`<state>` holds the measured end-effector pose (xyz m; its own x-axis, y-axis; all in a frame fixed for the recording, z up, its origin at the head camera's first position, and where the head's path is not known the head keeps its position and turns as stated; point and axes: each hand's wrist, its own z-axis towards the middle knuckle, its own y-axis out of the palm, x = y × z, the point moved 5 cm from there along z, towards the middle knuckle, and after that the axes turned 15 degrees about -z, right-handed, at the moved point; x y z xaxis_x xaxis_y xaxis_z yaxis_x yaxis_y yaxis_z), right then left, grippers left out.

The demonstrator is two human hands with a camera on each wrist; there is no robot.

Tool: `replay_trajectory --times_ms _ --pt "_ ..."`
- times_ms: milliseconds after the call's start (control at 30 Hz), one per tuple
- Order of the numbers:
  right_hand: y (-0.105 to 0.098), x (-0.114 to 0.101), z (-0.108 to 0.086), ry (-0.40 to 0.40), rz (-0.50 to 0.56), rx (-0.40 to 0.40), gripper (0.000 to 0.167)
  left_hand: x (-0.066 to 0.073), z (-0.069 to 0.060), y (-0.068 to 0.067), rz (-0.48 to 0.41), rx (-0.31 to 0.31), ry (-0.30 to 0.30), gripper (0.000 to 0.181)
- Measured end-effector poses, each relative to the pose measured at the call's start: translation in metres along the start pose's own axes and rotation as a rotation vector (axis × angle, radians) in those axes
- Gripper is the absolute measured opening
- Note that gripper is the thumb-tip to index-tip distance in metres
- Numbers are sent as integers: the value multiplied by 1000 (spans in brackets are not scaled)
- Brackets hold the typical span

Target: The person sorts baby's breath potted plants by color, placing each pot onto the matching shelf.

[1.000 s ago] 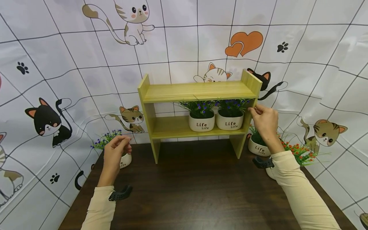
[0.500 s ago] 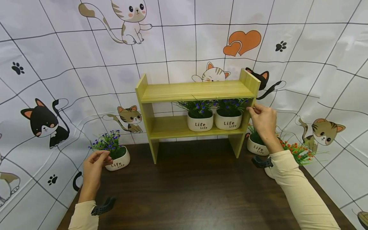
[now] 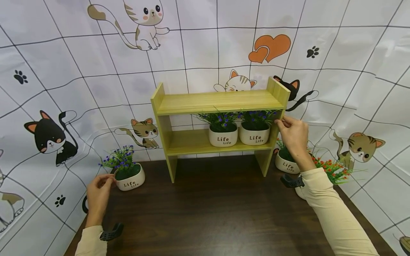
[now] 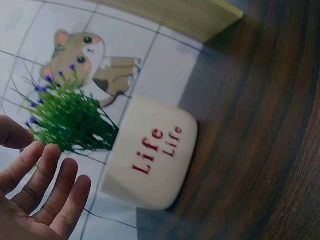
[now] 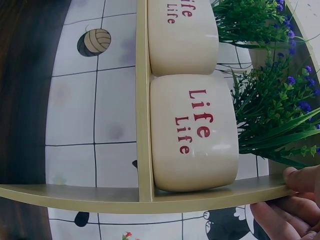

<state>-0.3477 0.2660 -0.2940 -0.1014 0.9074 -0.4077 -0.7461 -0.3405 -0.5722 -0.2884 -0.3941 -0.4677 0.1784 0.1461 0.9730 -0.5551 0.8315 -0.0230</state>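
Left hand (image 3: pixel 98 193): moved left, beside left potted plant (image 3: pixel 127 173); fingers loosely spread; careless nudge could tip it. Right hand (image 3: pixel 295 137): pinching shelf (image 3: pixel 221 101).

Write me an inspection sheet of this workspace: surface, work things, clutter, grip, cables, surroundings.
Surface: dark wood-grain table.
Work things: light wood shelf standing on the table; one purple-flowered plant and a matching plant on its lower board; left-side plant on the table; on the right, a white-potted plant and an orange-flowered plant, both partly hidden.
Clutter: nothing seen.
Grip: right hand pinches the shelf's right side panel; left hand is beside the left-side plant, contact unclear.
Cables: nothing seen.
Surroundings: white wall covering with grid lines, cartoon cats and orange hearts.
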Motion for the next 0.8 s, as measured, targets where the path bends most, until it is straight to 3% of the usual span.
replay_trajectory --times_ms 133,233,500,800 --pt "0 -1 0 -5 -4 6 20 -9 4 1 119 6 -6 35" --pt "1 -1 0 -6 -4 9 20 -15 6 4 143 -22 -30 46" --pt "1 1 1 7 8 8 19 -32 20 13 119 -130 -161 82" --pt "0 0 1 -8 7 11 18 -47 29 22 77 -240 -291 108"
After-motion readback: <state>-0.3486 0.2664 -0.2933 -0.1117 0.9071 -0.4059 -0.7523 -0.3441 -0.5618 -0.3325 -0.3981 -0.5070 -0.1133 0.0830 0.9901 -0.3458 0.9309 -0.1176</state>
